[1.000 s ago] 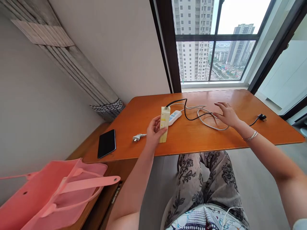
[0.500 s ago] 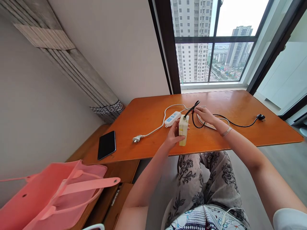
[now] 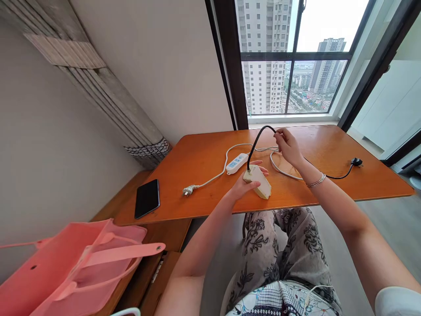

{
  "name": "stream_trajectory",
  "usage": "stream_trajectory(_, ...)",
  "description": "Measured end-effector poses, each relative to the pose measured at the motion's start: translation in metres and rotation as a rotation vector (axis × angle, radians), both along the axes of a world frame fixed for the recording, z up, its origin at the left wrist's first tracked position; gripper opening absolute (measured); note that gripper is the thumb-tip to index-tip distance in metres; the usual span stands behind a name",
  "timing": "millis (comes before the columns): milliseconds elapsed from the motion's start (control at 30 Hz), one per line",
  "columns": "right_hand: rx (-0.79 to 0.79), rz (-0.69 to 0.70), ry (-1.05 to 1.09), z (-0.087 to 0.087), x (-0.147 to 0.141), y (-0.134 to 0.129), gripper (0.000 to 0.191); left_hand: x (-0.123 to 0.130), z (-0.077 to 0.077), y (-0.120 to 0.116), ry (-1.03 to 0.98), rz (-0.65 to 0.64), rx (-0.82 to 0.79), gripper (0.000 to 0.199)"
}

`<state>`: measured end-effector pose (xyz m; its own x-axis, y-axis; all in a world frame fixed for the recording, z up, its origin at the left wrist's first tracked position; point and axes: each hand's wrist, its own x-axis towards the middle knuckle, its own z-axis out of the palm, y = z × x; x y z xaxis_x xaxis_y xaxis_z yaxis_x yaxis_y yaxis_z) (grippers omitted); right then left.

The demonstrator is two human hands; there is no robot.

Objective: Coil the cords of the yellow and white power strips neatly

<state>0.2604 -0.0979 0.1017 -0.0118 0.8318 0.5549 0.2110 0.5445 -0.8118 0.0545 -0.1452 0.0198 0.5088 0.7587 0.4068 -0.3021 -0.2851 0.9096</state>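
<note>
My left hand (image 3: pixel 244 186) is closed around a cream, yellowed power strip (image 3: pixel 259 180), held tilted over the table near its front edge. Its sockets do not show from here. A black power cord (image 3: pixel 253 148) rises from its far end in an arch. My right hand (image 3: pixel 289 147) pinches this cord a little way along, raised above the table. Beyond my right wrist the cord runs on to a black plug (image 3: pixel 356 162) on the right side. Behind my left hand lies a white power strip (image 3: pixel 237 163) with blue-marked sockets.
The white strip's cord curls across the wooden table (image 3: pixel 204 153), with its white plug (image 3: pixel 189 191) at the left. A black tablet (image 3: pixel 147 199) lies near the left edge. Below it stands a pink bag (image 3: pixel 75 263). A window (image 3: pixel 296 83) is behind the table.
My right hand has moved up and to the right, drawing the black cord's loop out into an arch. My left hand has turned the cream power strip from upright to tilted.
</note>
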Motion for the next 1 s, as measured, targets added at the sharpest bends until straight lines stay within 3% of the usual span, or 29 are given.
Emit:
stream_trajectory(100,0.019,-0.044,0.019,0.003,0.002,-0.004,0.037,0.003,0.019,0.003,-0.063,0.058,0.052,0.072)
stream_trajectory(233,-0.009,-0.034,0.054,0.003,0.004,-0.003,0.036,0.009,0.05,0.005,0.01,0.152,0.138,0.05)
stream_trajectory(433,-0.093,-0.003,-0.067,-0.007,0.0,-0.002,0.031,0.022,0.081,0.003,-0.046,0.08,0.007,0.043)
stream_trajectory(533,-0.115,0.056,-0.312,-0.019,-0.002,-0.013,0.025,0.024,0.086,0.007,-0.138,0.138,-0.032,0.042)
stream_trajectory(633,-0.068,0.082,-0.625,-0.034,0.003,-0.03,0.037,0.019,0.088,0.013,-0.243,0.253,-0.054,0.042)
stream_trajectory(733,0.066,-0.056,-0.818,-0.049,0.015,-0.045,0.046,0.012,0.088,0.016,-0.275,0.315,-0.076,0.041)
stream_trajectory(867,0.255,-0.291,-0.794,-0.061,0.035,-0.055,0.036,0.007,0.084,0.016,-0.253,0.345,-0.082,0.041)
stream_trajectory(1000,0.397,-0.337,-0.801,-0.055,0.042,-0.061,0.028,0.013,0.081,0.016,-0.211,0.295,-0.054,0.044)
